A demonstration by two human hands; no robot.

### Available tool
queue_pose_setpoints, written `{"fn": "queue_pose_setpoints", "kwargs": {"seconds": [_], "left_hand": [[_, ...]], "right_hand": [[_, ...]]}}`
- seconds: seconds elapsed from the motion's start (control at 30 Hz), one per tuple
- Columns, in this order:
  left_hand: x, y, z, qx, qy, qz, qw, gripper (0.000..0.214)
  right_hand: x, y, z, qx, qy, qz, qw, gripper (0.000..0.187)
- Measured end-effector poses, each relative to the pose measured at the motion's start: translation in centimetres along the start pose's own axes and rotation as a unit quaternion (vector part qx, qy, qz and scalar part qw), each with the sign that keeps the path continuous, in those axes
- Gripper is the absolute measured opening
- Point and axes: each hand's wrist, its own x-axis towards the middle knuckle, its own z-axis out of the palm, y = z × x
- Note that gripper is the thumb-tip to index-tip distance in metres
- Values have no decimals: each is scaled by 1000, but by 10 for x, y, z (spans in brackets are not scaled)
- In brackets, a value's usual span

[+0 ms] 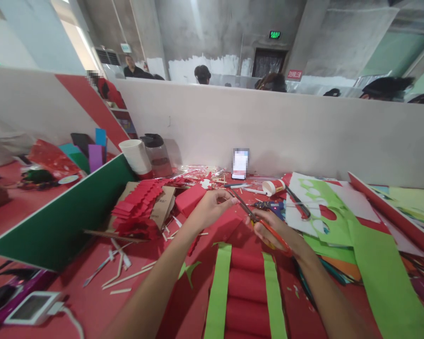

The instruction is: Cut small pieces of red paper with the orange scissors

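Landmark: the scissors (259, 217), held out over the red table (92, 301).
Right hand (272, 230): fingers closed through the orange handles, blades parted and pointing up-left.
Left hand (212, 205): just left of the blade tips, fingertips pinched together on something small (too small to tell what).
Red paper rolls with green strips (247, 287): directly below the scissors, near the person.
Stacked red folded paper (137, 207): well left of the scissors.
Risk, fingers: the pinching fingertips sit so near the open blades that I'd judge a careless snip could nick them.
Risk, piece: a tiny scrap might drop into the clutter beneath the scissors.
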Motion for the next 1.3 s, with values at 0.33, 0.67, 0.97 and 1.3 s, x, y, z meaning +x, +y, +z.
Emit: {"fn": "queue_pose_setpoints", "kwargs": {"seconds": [0.33,0.67,0.97,1.3], "left_hand": [[-2,6,2,-19,8,-7,1000,38],[-4,10,6,-42,27,-15,999,37],[-3,5,10,-73,38,-7,997,34],[-1,-2,13,-86,38,-2,996,28]], "right_hand": [[9,27,5,13,21,-9,1000,51],[13,27,15,52,33,-16,998,45],[11,12,24,66,67,-25,995,43],[14,18,29,105,68,-19,992,48]]}}
